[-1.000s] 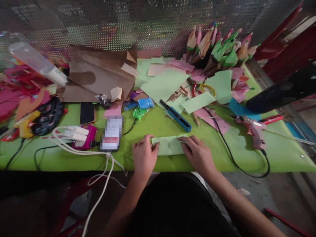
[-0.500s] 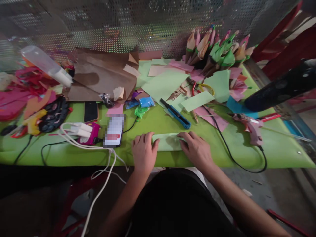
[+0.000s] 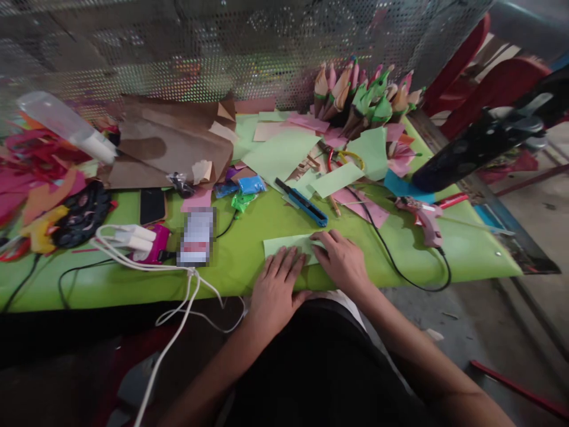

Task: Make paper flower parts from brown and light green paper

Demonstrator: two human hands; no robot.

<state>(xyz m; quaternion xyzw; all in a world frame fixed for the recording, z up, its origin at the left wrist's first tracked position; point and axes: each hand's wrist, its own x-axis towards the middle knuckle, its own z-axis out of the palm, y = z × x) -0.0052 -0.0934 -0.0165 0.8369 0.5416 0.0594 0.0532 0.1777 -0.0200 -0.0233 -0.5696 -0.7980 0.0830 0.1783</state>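
A pale green paper strip (image 3: pixel 284 242) lies near the table's front edge, apparently folded lengthwise. My left hand (image 3: pixel 275 290) rests flat across its lower edge, fingers extended side by side and thumb out to the right. At the strip's right end my right hand (image 3: pixel 342 258) has its fingers bent and thumb close to the forefinger, gripping the paper there. Its fingers cover that end. Just beyond the strip lies a blue utility knife (image 3: pixel 306 206), its tip pointing up and left.
A phone (image 3: pixel 195 237) with white cables and a pink power adapter (image 3: pixel 155 246) are on the left. On the right lies a pink glue gun (image 3: pixel 424 219) beside a dark bottle (image 3: pixel 466 142). Paper sheets (image 3: pixel 280 154), scissors (image 3: pixel 351 160) and wrapped pencils (image 3: pixel 368 95) fill the back.
My left hand has shifted from the strip's left end to lie flat over its lower edge. My right hand stays at the right end. The view has turned slightly right.
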